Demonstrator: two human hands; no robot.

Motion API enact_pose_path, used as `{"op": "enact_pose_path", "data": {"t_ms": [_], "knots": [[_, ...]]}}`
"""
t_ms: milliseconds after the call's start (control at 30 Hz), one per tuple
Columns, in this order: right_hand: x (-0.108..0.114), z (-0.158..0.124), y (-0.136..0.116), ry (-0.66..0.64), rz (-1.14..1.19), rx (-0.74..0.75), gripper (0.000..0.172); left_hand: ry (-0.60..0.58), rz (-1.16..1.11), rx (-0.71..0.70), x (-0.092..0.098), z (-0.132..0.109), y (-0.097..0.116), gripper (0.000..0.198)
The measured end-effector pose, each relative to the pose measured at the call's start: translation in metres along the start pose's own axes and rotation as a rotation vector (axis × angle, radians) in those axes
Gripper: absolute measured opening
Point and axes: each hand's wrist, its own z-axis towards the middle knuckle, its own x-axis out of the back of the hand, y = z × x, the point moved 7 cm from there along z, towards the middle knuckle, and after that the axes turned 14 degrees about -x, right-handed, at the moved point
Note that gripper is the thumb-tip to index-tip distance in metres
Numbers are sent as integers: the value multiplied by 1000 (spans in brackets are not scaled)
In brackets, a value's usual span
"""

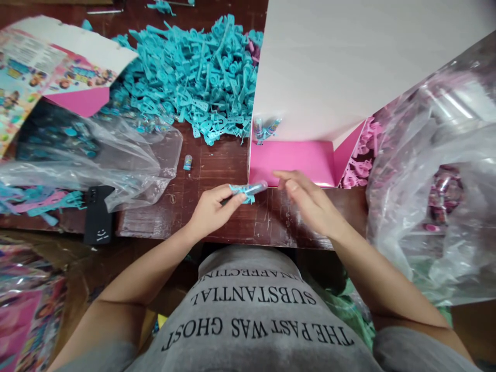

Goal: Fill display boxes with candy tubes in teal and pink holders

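Nearest the head camera is the grey shirt [248, 330] of the person, its dark lettering upside down from this viewpoint, below the near edge of the pink-floored box [292, 160], which serves here as the landmark. The clear tube [257, 188], with light-blue plastic pieces [248, 198] alongside it, is held above the worktop [217, 155], just in front of the box's near left corner. Its long axis lies at a shallow slant, running from left to right and slightly away from the person; the rounded clear end points rightward, along the box's front edge, and the other end sits in the grip. The left hand [211, 209], left of the box's near corner, has its thumb and fingers pinched together on the tube and the blue pieces. The right hand [310, 204], at the box's front edge, has fingers half curled and parted from the thumb, nothing visible between them; their tips are near the tube's rounded end, apart from it. Inside the box, small filled tubes [266, 128] stand in the back left corner. Left of the box are a small capsule [188, 163] and, farther back, a blue heap [201, 72]; pink pieces [356, 173] lie against its right side.
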Motion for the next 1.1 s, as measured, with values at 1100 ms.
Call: {"op": "enact_pose_path", "data": {"t_ms": [1100], "knots": [[-25, -8, 20, -94, 37, -97, 49, 60, -235, 230, -18, -7, -10, 17]]}}
